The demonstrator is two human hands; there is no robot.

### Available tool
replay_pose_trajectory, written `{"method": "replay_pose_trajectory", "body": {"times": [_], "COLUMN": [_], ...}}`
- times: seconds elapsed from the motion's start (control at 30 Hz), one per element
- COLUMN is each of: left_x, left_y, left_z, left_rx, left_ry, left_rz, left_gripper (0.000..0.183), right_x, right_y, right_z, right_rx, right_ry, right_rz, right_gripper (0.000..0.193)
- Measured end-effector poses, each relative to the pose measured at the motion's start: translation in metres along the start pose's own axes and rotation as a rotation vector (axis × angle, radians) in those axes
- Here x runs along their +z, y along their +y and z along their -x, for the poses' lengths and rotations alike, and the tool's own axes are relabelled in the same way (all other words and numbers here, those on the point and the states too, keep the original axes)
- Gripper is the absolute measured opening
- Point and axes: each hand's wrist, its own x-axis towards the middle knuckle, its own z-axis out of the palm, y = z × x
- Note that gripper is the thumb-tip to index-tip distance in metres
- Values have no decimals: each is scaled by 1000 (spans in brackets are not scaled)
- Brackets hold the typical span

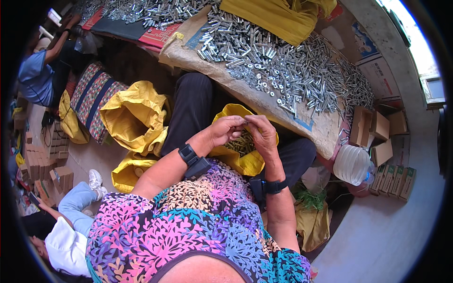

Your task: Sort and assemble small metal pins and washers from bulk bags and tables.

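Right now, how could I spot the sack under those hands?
From the big heap of silvery metal parts, drop to the dark-trousered knees. Between them, the yellow sack gapes below the left hand and right hand. Unlike the sacks to its left, it shows small yellowish pieces inside.

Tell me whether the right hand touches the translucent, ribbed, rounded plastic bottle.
Apart: the head view shows the right hand left of the bottle, a dark-trousered knee between them.

sack (pixel 249 166) beneath hands (pixel 225 131), fasteners (pixel 309 75) ahead
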Motion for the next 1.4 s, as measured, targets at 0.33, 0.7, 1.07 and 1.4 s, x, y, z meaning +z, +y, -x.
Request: {"method": "replay_pose_trajectory", "body": {"times": [0.33,0.7,1.07,1.4], "left_x": [3,9,6,3], "left_y": [-7,-2,-4,-4], "left_z": [0,3,3,0], "left_rx": [28,-4,-2,-26], "left_ry": [17,30,5,27], "left_rz": [-104,-59,-36,-5], "left_gripper": [15,13,15,15], "right_x": [0,2,-1,2], "right_y": [0,2,2,-3], "right_z": [9,11,11,9], "right_rx": [71,29,7,25], "right_ry": [37,66,37,92], "right_rz": [191,12,92,83], "right_gripper": [15,20,18,18]}}
